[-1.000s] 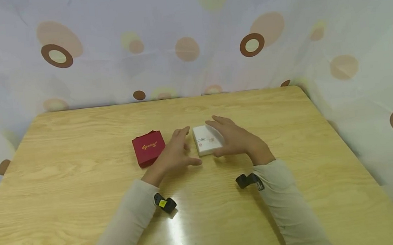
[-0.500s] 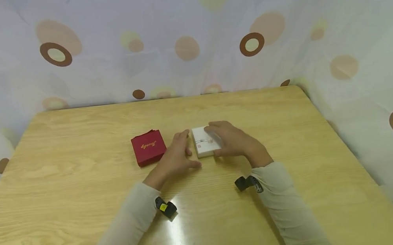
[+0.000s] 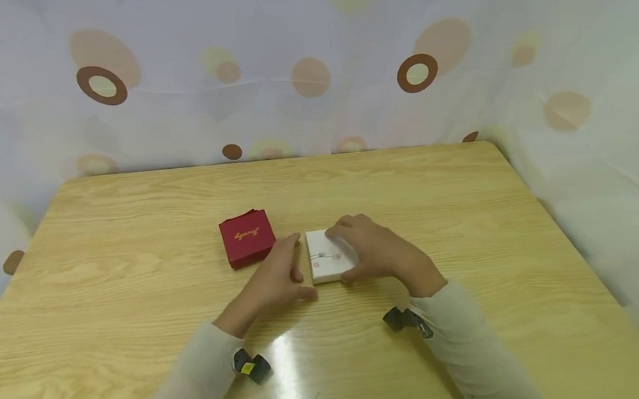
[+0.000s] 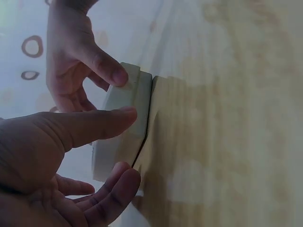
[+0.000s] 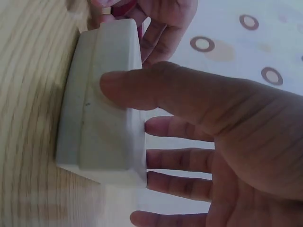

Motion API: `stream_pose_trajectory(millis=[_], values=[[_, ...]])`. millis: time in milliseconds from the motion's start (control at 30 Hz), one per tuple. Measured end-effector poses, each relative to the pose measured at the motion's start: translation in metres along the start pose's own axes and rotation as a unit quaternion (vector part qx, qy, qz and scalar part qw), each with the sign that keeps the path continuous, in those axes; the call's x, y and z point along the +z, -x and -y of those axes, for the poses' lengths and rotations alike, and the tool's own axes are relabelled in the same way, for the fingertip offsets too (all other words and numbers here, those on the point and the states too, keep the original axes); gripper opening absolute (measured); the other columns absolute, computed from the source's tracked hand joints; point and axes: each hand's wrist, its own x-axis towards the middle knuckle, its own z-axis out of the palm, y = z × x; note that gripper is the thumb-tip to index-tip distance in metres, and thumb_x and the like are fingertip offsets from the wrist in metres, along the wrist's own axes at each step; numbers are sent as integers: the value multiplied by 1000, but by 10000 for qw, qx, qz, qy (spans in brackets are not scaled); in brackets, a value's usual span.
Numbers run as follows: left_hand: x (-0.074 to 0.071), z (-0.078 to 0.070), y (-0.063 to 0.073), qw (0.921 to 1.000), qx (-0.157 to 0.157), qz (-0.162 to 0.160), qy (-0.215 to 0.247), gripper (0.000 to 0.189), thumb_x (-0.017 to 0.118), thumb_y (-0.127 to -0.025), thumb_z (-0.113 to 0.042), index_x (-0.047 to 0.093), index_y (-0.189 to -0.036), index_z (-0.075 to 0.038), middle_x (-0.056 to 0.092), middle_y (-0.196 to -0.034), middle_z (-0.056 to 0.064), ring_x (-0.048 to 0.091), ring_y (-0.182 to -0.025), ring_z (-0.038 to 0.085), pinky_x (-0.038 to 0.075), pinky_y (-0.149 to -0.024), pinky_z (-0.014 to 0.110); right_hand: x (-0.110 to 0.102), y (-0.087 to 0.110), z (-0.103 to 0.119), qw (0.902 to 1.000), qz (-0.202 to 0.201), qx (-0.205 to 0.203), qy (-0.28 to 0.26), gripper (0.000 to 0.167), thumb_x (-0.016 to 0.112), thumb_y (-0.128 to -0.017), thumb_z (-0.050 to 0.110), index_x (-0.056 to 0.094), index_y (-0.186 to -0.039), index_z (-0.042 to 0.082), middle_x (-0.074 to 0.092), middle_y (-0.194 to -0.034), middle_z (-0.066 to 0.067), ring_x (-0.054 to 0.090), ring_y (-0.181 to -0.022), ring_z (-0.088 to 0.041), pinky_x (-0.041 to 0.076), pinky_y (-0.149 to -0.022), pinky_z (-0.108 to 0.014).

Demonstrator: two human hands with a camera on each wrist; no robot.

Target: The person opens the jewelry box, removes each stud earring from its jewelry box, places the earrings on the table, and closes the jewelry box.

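Observation:
A small white lidded box (image 3: 325, 258) with a thin floral print lies flat on the wooden table. My right hand (image 3: 373, 249) grips its right part, the thumb (image 5: 128, 90) against the near side and the fingers over the top and far side. On the box's other side is my left hand (image 3: 275, 274), thumb and fingers spread apart, with a narrow gap to the box in the head view. The left wrist view shows the left thumb (image 4: 102, 126) overlapping the box's side wall. A seam between lid and base runs along the side in the right wrist view.
A dark red box (image 3: 247, 238) with gold "Jewelry" lettering lies just behind and left of my left hand. The wooden table (image 3: 102, 278) ends at a wall covered with a circle-patterned cloth (image 3: 256, 25).
My right hand has closed onto the white box, which has slid toward me and slightly left. My left hand has moved nearer to me alongside it. The red box stays put.

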Motion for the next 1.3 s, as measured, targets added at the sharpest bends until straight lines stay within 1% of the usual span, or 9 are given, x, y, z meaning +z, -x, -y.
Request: stream_pose_trajectory(millis=[233, 400, 567, 733, 900, 933, 1033, 1167, 1300], values=[[3, 11, 18, 9992, -79, 112, 370, 107, 90, -71, -10, 25, -156, -4, 41, -145, 11, 56, -82, 12, 47, -69, 20, 3, 7, 22, 9995, 260, -181, 97, 82, 91, -69, 30, 53, -140, 14, 54, -134, -7, 49, -121, -26, 52, -94, -47], [6, 14, 20, 9994, -60, 73, 339, 107, 90, -70, -10, 26, -155, -6, 42, -143, 10, 57, -86, 12, 47, -72, 20, 3, 9, 27, 9991, 246, -255, 253, 82, 92, -68, 31, 54, -139, 15, 55, -129, -6, 50, -115, -23, 53, -89, -43], [6, 16, 18, 9995, 8, 35, 299, 106, 90, -70, -10, 26, -154, -6, 45, -138, 9, 56, -86, 12, 47, -74, 21, 5, 8, 25, 9986, 175, -371, 335, 83, 92, -68, 31, 53, -139, 15, 54, -135, -7, 51, -122, -26, 52, -94, -45], [7, 19, 16, 9994, 104, 9, 328, 104, 90, -70, -11, 27, -153, -6, 55, -116, 9, 56, -83, 11, 46, -76, 25, 5, 6, 23, 9984, 289, -483, 72, 84, 91, -69, 27, 50, -141, 13, 52, -144, -9, 49, -133, -29, 48, -103, -49], [5, 19, 16, 9990, 104, 32, 442, 103, 90, -70, -10, 28, -152, -8, 59, -93, 8, 56, -81, 12, 45, -79, 27, 3, 5, 22, 9977, 397, -543, -98, 85, 91, -70, 25, 49, -141, 10, 55, -142, -9, 52, -128, -27, 46, -105, -46], [5, 20, 16, 9988, 105, 45, 477, 102, 90, -70, -10, 28, -152, -8, 59, -94, 8, 56, -81, 12, 46, -79, 27, 3, 4, 21, 9976, 413, -543, -123, 85, 91, -70, 25, 49, -142, 10, 56, -141, -9, 52, -128, -26, 46, -105, -46], [4, 20, 15, 9980, 131, 36, 613, 101, 90, -69, -9, 30, -151, -9, 61, -114, 10, 57, -81, 13, 46, -78, 28, 2, 4, 20, 9974, 477, -508, -192, 85, 90, -70, 25, 49, -142, 10, 56, -142, -9, 52, -128, -26, 45, -107, -44], [4, 22, 14, 9971, 168, -6, 740, 100, 90, -69, -8, 32, -150, -9, 50, -142, 10, 58, -82, 13, 47, -79, 27, 2, 4, 19, 9971, 495, -551, -190, 85, 90, -70, 25, 49, -142, 9, 55, -141, -10, 52, -128, -27, 45, -107, -44], [5, 23, 14, 9968, 162, -22, 785, 99, 90, -69, -7, 33, -149, -10, 49, -145, 10, 58, -81, 13, 47, -78, 26, 1, 3, 18, 9967, 514, -596, -219, 84, 89, -71, 25, 48, -143, 8, 55, -142, -11, 51, -130, -28, 43, -109, -44]])
